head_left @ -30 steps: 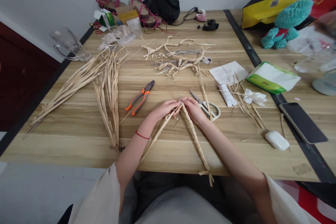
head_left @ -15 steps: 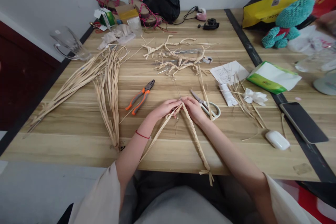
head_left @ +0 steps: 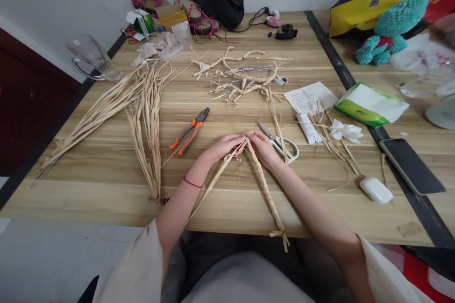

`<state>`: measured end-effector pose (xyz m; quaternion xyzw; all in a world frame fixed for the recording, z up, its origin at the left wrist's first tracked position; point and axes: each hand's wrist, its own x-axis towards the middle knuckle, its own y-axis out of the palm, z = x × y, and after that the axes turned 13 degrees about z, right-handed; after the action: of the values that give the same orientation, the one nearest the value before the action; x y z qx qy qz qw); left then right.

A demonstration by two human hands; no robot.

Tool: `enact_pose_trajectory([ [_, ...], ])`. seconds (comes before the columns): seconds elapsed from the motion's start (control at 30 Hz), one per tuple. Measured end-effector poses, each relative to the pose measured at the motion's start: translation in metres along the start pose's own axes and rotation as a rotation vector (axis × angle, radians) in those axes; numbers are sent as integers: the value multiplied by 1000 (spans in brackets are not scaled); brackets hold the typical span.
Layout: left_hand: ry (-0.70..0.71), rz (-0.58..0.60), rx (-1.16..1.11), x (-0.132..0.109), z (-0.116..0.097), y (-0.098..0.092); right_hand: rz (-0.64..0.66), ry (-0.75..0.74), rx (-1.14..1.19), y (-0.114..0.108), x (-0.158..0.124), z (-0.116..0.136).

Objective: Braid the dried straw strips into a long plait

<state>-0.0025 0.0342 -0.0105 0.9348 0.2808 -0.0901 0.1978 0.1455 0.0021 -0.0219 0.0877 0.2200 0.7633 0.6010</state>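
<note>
Both my hands meet at the upper end of a wrapped straw braid (head_left: 265, 187), which slants down to a knotted, frayed end over the table's front edge. My left hand (head_left: 227, 146) is closed on loose straw strands (head_left: 216, 177) that trail down toward my forearm. On the other side, my right hand (head_left: 261, 146) pinches the braid's top. A thin wire (head_left: 239, 118) sticks out beyond my fingertips. Exactly how the fingertips grip is partly hidden. Scissors (head_left: 279, 142) lie just right of my right hand, and orange-handled pliers (head_left: 191, 131) lie to the left.
Straw bundles (head_left: 149, 128) spread over the left side. Behind my hands lie several woven straw figures (head_left: 245, 87). At right are a white tube (head_left: 308, 129), a tissue pack (head_left: 369, 104), a phone (head_left: 412, 165) and a white case (head_left: 376, 190). A glass mug (head_left: 94, 59) stands far left.
</note>
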Motion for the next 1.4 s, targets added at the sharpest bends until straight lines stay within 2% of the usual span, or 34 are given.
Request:
enact_pose_trajectory([
  [1.13, -22, -5, -9, -2, -3, 3, -5, -15, 57, 2, -1, 0],
  [1.4, 13, -5, -6, -1, -2, 3, -8, -8, 16, 2, 0, 1],
])
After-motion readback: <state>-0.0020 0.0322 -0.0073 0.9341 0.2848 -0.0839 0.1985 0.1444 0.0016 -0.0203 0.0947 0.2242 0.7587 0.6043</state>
